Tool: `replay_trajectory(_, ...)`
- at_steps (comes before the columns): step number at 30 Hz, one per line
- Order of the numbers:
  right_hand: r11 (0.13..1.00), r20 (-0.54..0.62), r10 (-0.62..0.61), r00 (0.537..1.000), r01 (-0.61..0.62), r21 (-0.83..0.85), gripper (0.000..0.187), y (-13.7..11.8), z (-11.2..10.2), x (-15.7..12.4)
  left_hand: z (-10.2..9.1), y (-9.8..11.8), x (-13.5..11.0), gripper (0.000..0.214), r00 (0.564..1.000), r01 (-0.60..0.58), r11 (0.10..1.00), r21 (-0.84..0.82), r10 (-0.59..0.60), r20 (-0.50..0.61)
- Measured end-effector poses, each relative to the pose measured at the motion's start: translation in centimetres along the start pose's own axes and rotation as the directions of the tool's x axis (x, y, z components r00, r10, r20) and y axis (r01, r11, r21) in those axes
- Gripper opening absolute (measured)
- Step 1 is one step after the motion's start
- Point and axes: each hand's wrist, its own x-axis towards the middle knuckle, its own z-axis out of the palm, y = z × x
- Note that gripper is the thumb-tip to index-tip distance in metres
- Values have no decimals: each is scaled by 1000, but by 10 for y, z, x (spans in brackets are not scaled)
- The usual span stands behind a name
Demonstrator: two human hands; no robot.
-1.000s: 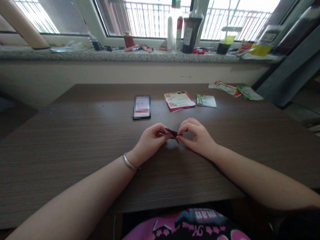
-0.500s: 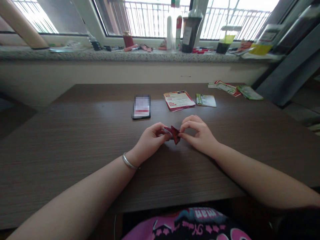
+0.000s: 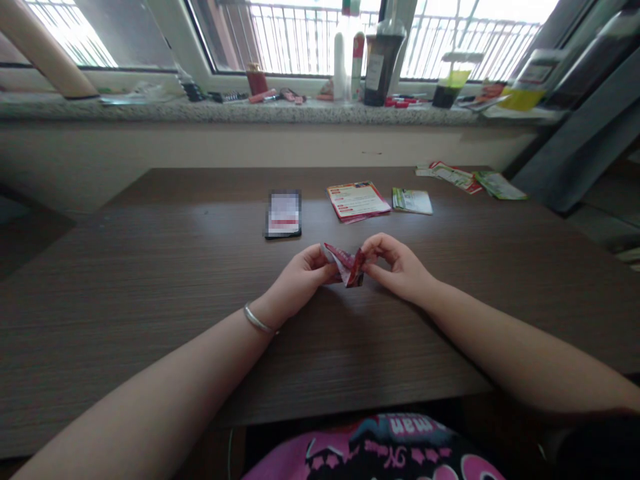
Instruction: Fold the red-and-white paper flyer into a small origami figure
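A small folded piece of red and white paper (image 3: 350, 267) is held just above the table between my two hands. My left hand (image 3: 309, 270) pinches its left side between thumb and fingers. On the right edge, my right hand (image 3: 393, 263) grips the paper with thumb and fingertips. Pointed flaps stand up from the paper, and a pale inner face shows on its left part. My fingers hide some of its edges. A silver bracelet (image 3: 259, 320) circles my left wrist.
Beyond my hands on the dark wooden table (image 3: 150, 280) lie a phone (image 3: 283, 213), a stack of printed cards (image 3: 357, 200) and a smaller stack (image 3: 412, 200). Loose printed papers (image 3: 457, 177) rest at the far right. Bottles (image 3: 383, 63) and small items line the windowsill (image 3: 150, 112).
The folded paper has opened wider, showing more of its pale inside and a longer flap at the left. Both hands keep their hold, with only slight finger shifts.
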Motion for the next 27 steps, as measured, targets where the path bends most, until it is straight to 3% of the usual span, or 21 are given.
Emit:
replay_trajectory(10, 983, 154, -120, 981, 139, -120, 4, -3, -13, 4, -4, -2, 2, 32, 999, -18, 997, 69, 21, -38)
replay_trajectory(16, 997, 60, 48, 997, -44, -68, 6, 4, -9, 2, -7, -4, 3, 32, 991, -76, 996, 53, 81, -106)
replay_trajectory(23, 979, 58, 187, 981, -191, 71, 8, 5, 4, 2, -11, -5, 5, 38, 987, -99, 993, 56, 106, -124)
replay_trajectory(27, 963, 81, 240, 967, -248, 105, 12, 6, 5, 3, -7, -3, 3, 55, 982, -151, 984, 90, 159, -96)
